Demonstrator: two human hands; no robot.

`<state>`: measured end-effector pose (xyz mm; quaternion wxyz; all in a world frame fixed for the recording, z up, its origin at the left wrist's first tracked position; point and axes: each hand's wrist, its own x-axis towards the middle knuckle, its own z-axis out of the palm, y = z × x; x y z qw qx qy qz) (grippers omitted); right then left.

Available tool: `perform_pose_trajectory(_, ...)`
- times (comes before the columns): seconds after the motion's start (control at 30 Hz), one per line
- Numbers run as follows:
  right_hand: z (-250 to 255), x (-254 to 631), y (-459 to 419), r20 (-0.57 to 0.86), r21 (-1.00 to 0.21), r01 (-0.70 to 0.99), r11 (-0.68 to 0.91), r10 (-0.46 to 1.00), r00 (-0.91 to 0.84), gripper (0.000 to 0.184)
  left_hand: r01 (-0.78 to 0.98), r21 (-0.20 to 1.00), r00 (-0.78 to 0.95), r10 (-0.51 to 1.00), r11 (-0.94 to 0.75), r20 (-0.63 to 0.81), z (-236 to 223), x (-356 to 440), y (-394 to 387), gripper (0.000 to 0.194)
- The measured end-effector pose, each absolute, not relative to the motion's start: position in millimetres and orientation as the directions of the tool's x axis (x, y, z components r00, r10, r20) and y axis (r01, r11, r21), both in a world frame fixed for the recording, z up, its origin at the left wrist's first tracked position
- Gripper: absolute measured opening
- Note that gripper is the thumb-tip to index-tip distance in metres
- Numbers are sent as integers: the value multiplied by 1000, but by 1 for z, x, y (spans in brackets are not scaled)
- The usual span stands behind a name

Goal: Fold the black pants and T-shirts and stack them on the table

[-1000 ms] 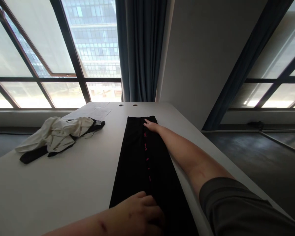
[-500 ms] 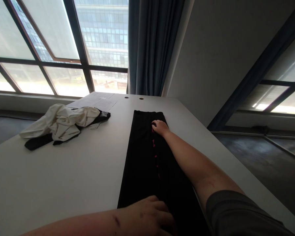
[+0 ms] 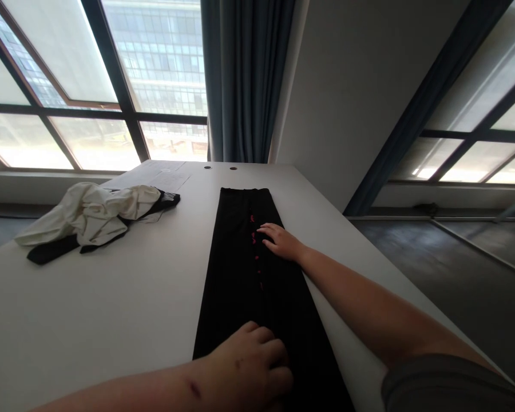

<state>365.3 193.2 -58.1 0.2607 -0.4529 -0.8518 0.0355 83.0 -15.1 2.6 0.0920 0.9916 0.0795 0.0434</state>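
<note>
A long black garment (image 3: pixel 240 257) with small pink marks lies folded in a narrow strip down the white table (image 3: pixel 111 309). My right hand (image 3: pixel 282 240) rests flat on its middle part, fingers stretched out toward the pink marks. My left hand (image 3: pixel 251 366) presses on the near end of the strip, with its fingers curled down onto the cloth.
A crumpled heap of cream and black clothes (image 3: pixel 90 216) lies at the table's left. Sheets of paper (image 3: pixel 154 178) and two cable holes (image 3: pixel 220 168) sit at the far end. Windows, a dark curtain (image 3: pixel 244 80) and a wall stand behind.
My right hand has slid back along the garment from its far end toward the middle. My left hand has stayed on the near end.
</note>
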Motion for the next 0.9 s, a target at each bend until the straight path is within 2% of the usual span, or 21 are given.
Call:
perform_pose_trajectory(0.13, -51, 367, 128, 362, -300, 727, 618, 779, -513, 40, 231, 137, 970, 239, -963, 43, 15, 80, -32, 17)
perform_pose_trajectory(0.23, -37, 362, 68, 327, -316, 699, 642, 765, -555, 42, 373, 105, 922, 381, -922, 69, 12, 75, -46, 31)
perform_pose_trajectory(0.3, -27, 355, 23, 272, -342, 668, 661, 750, -603, 46, 476, 134, 868, 489, -869, 87, 6, 68, -55, 38)
perform_pose_trajectory(0.43, -18, 337, -63, 167, -379, 634, 674, 724, -669, 57, 526, 208, 819, 557, -824, 135, -7, 53, -68, 24)
perform_pose_trajectory(0.57, -24, 321, -111, 192, -406, 692, 597, 796, -574, 58, 568, 229, 770, 608, -791, 191, -13, 51, -76, 14)
perform_pose_trajectory(0.7, -31, 313, -125, 212, -391, 719, 574, 816, -537, 63, 541, 214, 787, 580, -813, 210, -16, 56, -80, 8)
perform_pose_trajectory(0.83, -31, 314, -129, 252, -346, 706, 619, 786, -565, 43, 486, 110, 843, 499, -867, 201, -12, 55, -84, 11)
perform_pose_trajectory(0.9, -29, 319, -131, 259, -299, 717, 629, 777, -574, 48, 452, 103, 866, 463, -886, 190, -8, 48, -85, 13)
